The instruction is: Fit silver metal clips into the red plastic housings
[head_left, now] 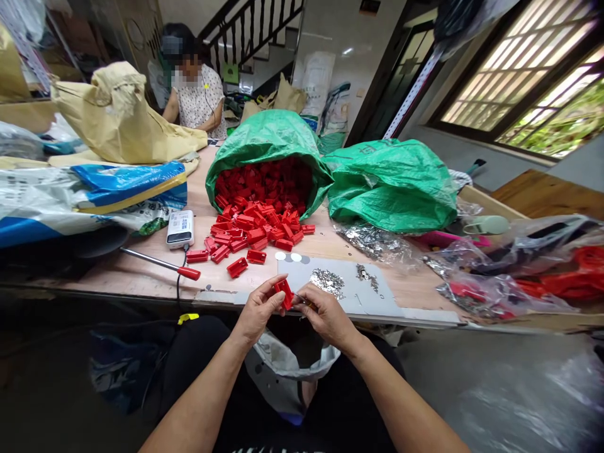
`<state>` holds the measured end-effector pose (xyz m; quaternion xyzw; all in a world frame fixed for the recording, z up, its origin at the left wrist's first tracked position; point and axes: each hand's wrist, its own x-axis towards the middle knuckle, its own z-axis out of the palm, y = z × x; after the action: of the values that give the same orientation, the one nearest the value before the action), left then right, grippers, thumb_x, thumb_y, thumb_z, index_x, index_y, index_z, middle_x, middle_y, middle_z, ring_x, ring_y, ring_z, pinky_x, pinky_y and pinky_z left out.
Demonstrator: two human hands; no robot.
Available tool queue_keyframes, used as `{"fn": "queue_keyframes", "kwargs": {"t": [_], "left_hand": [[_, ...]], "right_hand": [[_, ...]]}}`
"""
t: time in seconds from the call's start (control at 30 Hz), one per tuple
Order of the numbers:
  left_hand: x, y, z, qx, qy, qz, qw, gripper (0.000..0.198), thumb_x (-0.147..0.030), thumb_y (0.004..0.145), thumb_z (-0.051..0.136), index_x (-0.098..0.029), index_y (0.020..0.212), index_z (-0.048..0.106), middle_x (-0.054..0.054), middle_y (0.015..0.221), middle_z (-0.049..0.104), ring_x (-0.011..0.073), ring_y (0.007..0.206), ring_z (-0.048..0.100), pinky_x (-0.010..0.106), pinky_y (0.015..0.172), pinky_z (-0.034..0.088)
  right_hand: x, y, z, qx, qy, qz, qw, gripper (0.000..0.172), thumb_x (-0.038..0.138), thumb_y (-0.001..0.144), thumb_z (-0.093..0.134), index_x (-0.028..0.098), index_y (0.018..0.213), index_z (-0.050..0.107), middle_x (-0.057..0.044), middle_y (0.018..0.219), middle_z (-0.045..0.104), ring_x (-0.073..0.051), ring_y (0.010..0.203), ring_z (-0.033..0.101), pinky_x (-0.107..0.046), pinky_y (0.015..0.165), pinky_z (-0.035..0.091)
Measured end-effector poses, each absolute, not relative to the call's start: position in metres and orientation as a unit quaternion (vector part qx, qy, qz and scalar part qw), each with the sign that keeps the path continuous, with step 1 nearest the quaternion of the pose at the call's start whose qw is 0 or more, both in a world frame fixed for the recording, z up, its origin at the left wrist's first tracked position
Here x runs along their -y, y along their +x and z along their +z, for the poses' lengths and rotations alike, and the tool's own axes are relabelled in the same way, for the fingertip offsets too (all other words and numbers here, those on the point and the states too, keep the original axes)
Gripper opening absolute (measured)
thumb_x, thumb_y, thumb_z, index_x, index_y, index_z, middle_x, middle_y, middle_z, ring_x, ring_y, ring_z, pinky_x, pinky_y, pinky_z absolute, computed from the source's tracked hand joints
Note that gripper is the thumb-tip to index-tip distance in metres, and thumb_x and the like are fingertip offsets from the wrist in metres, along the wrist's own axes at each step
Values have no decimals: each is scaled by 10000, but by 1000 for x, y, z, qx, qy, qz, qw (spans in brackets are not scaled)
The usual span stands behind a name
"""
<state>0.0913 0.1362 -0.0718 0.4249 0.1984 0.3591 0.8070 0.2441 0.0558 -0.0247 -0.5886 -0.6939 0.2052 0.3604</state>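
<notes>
Between the thumb and fingers of my left hand (261, 309) is a red plastic part (284, 294), held tilted just over the table's front edge. My right hand (325, 314) grips a slim tool with an orange-brown handle (307, 302), its tip at the red part; the kind of tool is partly hidden by my fingers. A pile of like red parts (257, 233) spills from a green woven sack (268, 135) ahead. Small shiny metal pieces (328, 283) lie on a grey sheet (372, 305) beyond my right hand. Below both hands, an open white bag (278, 358) sits between my knees.
A white power bank (180, 228) and a red-tipped metal rod (163, 263) lie at left. Another green sack (391, 182) and clear plastic bags (500, 292) crowd the right. Yellowish sacks (123, 126) stand far left. Across the table sits another person (201, 94).
</notes>
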Motion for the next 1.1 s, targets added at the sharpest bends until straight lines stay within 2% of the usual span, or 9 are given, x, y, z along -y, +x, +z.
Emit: {"fn": "queue_keyframes", "kwargs": {"t": [0.1,0.17,0.27,0.37,0.47,0.6,0.73,0.9,1.1], "left_hand": [[-137,91,-75,-192,454,350,797,512,-321,772,679,-212,1261,572,2,780,580,86,617,500,218,597,454],[-136,91,-75,-191,464,343,794,517,-320,775,675,-213,1269,565,11,808,593,92,635,514,227,622,467],[-135,91,-74,-196,473,335,791,518,-315,776,674,-213,1271,558,17,853,608,95,661,536,235,662,486],[-134,92,-71,-211,489,336,777,533,-295,748,702,-212,1255,560,28,923,634,117,748,580,242,729,498],[-135,93,-69,-226,542,352,728,508,-272,713,729,-203,1197,590,49,978,652,164,874,607,273,816,497],[-140,97,-69,-259,638,381,617,388,-238,702,725,-200,1080,643,63,1027,655,191,944,615,294,884,473],[-144,101,-71,-280,696,364,551,362,-208,702,705,-214,1058,641,38,989,667,178,891,619,277,847,469],[-146,104,-71,-277,730,344,521,355,-208,708,686,-225,1060,636,16,968,668,170,862,617,271,825,456],[-147,103,-74,-276,743,334,510,359,-214,718,681,-215,1070,612,22,970,660,161,858,621,268,828,467]], "right_hand": [[-54,248,-26,693,-584,230,354,96,176,877,522,194,895,615,-42,869,611,-149,802,548,-264,719,424],[-51,250,-28,665,-604,253,360,90,221,865,560,195,938,606,-26,858,605,-123,692,516,-238,628,406],[-47,254,-29,625,-637,264,367,214,308,855,595,196,1035,569,-9,840,583,-98,593,447,-224,559,381],[-43,258,-30,631,-648,226,363,256,329,913,501,200,1128,551,-47,929,585,-142,762,519,-265,697,435],[-41,262,-34,650,-650,180,351,275,274,942,421,201,1156,579,-81,965,570,-185,915,526,-322,816,439],[-42,264,-40,652,-663,161,330,271,221,907,475,199,1143,607,-73,901,580,-184,867,546,-320,798,442],[-43,264,-41,641,-681,166,311,196,201,865,541,198,1044,618,-43,878,626,-164,802,572,-292,755,437],[-46,266,-42,652,-675,164,304,129,175,856,547,180,929,653,-48,873,635,-161,828,575,-287,764,431],[-46,270,-43,660,-663,171,308,136,149,843,562,181,927,663,-53,880,617,-163,845,561,-292,774,427]]}}
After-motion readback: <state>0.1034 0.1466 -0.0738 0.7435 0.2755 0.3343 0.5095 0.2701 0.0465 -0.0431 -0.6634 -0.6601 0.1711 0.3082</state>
